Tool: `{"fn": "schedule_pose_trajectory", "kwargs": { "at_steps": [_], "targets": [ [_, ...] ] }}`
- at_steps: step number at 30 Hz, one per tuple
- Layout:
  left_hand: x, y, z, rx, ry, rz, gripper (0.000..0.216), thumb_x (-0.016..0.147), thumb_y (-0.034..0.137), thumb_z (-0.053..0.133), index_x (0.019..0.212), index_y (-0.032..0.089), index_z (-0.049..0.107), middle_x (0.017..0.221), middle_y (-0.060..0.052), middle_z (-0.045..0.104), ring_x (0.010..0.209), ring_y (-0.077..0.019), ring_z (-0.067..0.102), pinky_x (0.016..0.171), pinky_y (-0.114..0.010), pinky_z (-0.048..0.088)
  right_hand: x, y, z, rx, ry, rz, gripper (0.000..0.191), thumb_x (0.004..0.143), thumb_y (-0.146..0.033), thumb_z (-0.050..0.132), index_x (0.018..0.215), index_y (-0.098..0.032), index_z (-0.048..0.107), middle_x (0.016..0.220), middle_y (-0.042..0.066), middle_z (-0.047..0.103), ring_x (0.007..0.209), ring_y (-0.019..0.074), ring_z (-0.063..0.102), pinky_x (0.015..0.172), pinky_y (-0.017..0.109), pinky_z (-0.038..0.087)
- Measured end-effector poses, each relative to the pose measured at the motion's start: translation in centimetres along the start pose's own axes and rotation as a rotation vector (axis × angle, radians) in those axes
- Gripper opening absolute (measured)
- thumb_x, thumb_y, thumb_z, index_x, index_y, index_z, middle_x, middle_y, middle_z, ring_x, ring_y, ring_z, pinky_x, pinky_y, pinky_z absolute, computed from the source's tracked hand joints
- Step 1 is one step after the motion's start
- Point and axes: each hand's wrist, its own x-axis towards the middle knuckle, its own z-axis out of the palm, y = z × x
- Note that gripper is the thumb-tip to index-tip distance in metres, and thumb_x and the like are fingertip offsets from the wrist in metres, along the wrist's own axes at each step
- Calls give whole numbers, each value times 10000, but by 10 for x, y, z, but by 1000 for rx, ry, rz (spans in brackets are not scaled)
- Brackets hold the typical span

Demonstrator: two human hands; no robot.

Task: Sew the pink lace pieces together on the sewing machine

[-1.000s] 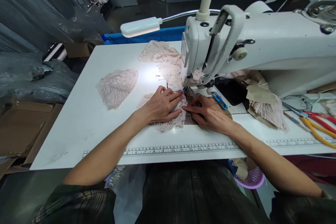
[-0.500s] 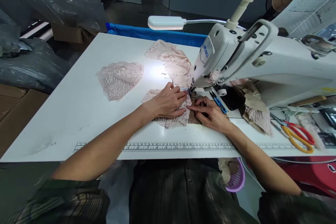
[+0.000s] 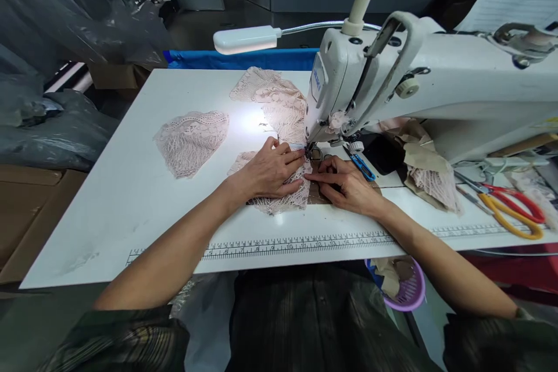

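Note:
My left hand lies flat, fingers spread, on a pale pink lace piece just left of the sewing machine's needle area. At that same piece's right edge, the outstretched index finger of my right hand touches the lace, its other fingers loosely bent. Behind my left hand, a second pink lace piece runs up to the machine head. A third lace piece lies by itself farther left. Blue thread snips rest just beyond my right hand. The lace under my palm is hidden.
The white sewing machine stands at the right, with a lit lamp above the table. Scissors with red and yellow handles and beige-and-pink cloth lie at right. A purple basket sits below the table edge.
The whole view has shifted and turned slightly, so the machine appears farther left. Both hands keep nearly the same place on the lace, with no clear movement of the cloth.

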Motion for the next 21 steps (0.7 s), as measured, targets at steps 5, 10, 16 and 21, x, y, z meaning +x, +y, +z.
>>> {"fn": "schedule_pose_trajectory", "kwargs": {
  "at_steps": [5,10,16,21],
  "targets": [
    [0,1,0,-23,49,15,454,963,403,416,1280,115,565,1349,-151,567,1012,-290,553,868,-454,351,1,0,-1,0,-8,-1,352,907,-217,519,1211,-294,680,1045,88,553,996,238,553,887,435,450],
    [0,7,0,-97,104,26,337,957,298,447,1190,125,619,1246,-127,637,1010,-258,579,869,-423,383,0,-1,-1,-14,-4,-7,336,919,-237,521,1209,-288,682,1058,94,552,967,233,548,861,417,450],
    [0,13,-3,-175,64,-33,331,961,366,457,1120,165,666,1237,-88,653,1002,-258,584,880,-434,383,0,-3,-3,-36,2,1,325,922,-231,532,1200,-291,688,1058,95,556,992,240,546,886,418,432],
    [-1,9,-1,-191,89,-38,334,957,368,472,1152,169,656,1264,-81,642,1028,-250,579,958,-456,360,3,-3,-4,-59,7,-9,327,926,-233,529,1213,-268,681,1065,101,558,961,239,553,856,411,447]
  ]
}}
